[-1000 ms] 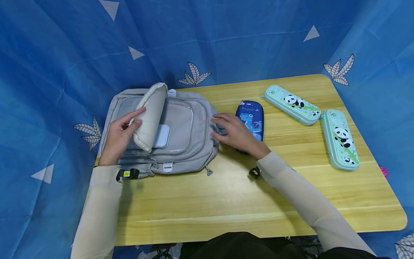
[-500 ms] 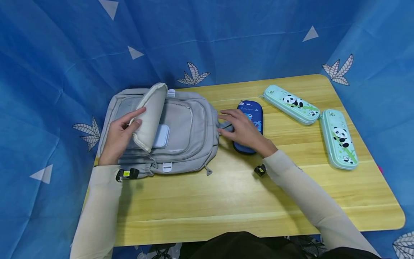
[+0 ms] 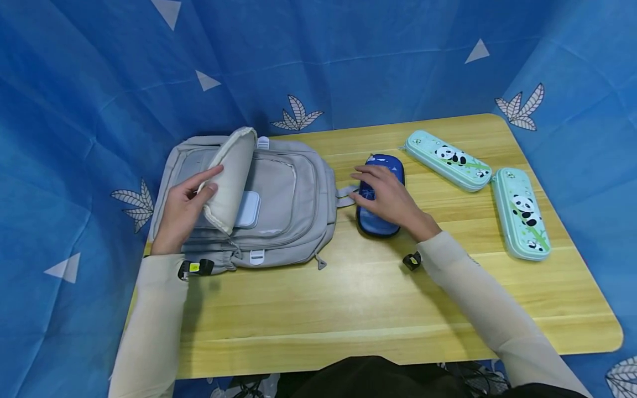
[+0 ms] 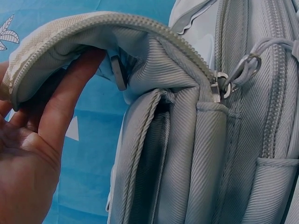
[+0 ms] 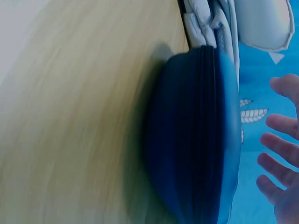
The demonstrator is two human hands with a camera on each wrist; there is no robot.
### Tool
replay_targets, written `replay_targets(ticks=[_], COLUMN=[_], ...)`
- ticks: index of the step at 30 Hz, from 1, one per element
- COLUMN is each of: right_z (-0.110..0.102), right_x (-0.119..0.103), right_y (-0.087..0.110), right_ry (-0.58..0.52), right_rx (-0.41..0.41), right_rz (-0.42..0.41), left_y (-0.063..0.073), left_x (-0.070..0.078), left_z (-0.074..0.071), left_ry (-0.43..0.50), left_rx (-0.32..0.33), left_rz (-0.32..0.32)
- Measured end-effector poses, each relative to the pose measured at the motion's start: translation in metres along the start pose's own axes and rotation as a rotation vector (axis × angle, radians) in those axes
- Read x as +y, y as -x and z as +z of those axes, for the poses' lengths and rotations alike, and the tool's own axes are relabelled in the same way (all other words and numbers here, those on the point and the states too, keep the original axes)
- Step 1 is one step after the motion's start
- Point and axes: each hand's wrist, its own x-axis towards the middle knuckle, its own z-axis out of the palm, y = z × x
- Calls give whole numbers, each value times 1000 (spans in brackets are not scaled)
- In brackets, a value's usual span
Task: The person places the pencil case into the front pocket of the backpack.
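A grey backpack (image 3: 306, 188) lies on the table with its front pocket flap (image 3: 237, 171) folded up, cream lining showing. My left hand (image 3: 182, 207) holds that flap by its edge; in the left wrist view its fingers (image 4: 70, 98) reach under the zippered edge. Beneath the flap, a pale blue-white rounded thing (image 3: 250, 209) lies partly hidden. My right hand (image 3: 390, 199) hovers over a dark blue dinosaur pencil case (image 3: 380, 224), hiding its middle. Fingers spread and nothing held, the hand stands off the zippered case (image 5: 191, 135) in the right wrist view.
Two mint-green panda pencil cases (image 3: 450, 160) (image 3: 525, 213) lie toward the table's right end. A grey strap (image 3: 346, 196) sticks out of the backpack toward the blue case. Blue patterned cloth (image 3: 348, 66) hangs behind the wooden table (image 3: 318, 326).
My right hand has moved right, from the backpack's end to over the blue pencil case. The left hand keeps holding the flap in the same place.
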Motion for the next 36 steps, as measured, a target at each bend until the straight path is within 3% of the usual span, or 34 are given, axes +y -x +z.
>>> replay_targets(ticks=[18, 36], right_z=[-13, -30], right_x=[21, 45], right_y=[8, 24], right_ry=[12, 18], right_rx=[31, 20], right_rz=[28, 152], left_y=[-1, -1], left_x=[-1, -2], left_z=[-1, -1], left_ry=[16, 14], left_rx=[4, 7], left_rz=[-8, 15])
